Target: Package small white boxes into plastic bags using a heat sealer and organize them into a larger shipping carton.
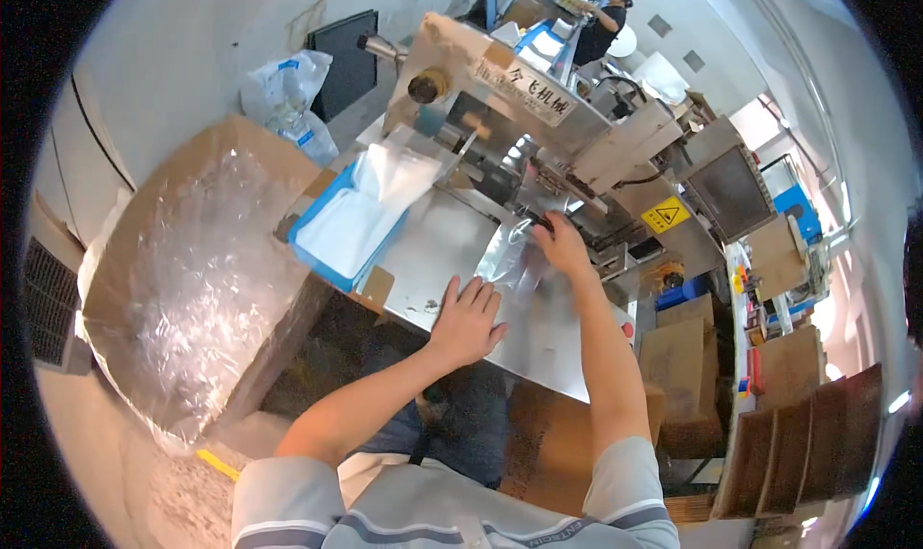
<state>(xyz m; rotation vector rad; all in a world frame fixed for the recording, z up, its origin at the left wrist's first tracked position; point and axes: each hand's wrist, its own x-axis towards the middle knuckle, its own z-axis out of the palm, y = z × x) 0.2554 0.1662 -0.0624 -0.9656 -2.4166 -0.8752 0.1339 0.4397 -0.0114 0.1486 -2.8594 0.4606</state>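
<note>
My left hand lies flat on the metal worktable, fingers stretched out, close to the front edge. A clear, shiny plastic bag lies on the table just beyond those fingertips. At the bag's far right end, my right hand has its fingers bent in a pinch on the plastic, right by the working opening of the machine. The fingertips are partly hidden there. Left of my hands, a blue tray holds a stack of flat, whitish plastic bags.
A large carton full of clear plastic bags stands at the left. Boxy metal machinery rises behind the table, with a yellow warning label. Cardboard boxes and a shelf fill the right side. Far back, another person works.
</note>
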